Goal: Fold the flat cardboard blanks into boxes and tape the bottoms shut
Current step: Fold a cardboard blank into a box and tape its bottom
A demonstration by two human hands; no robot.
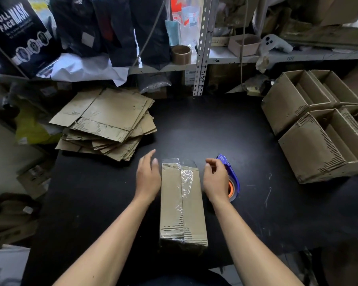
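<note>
Hands flank the box on either side: the left hand (148,178) lies flat, fingers straight and together, just beside or brushing the box's left wall, while the right hand (215,178) hangs with its fingers loosely curled and holds nothing, its palm beside the right wall. Whether either palm really presses the cardboard, I cannot tell.

Between them stands the folded box (182,203), at six o'clock on the black table (194,131), bottom flaps turned up. A strip of clear tape (185,182) runs along the centre seam and laps over the far edge, where its end stands loose and crinkled. The bottom looks closed, so I judge the hands are placed to smooth down that tail or to lift the box away.

Just beyond the right hand, at about four o'clock from the box, the blue tape dispenser (233,178) rests on the table, likely set there for a quick reach.

At ten o'clock lies the stack of flat blanks (105,122), close to the left hand's side for the next pick. At two o'clock sit the finished boxes (318,129), open tops up, well apart from the work. A brown tape roll (181,54) waits on the shelf (236,56) at twelve.
</note>
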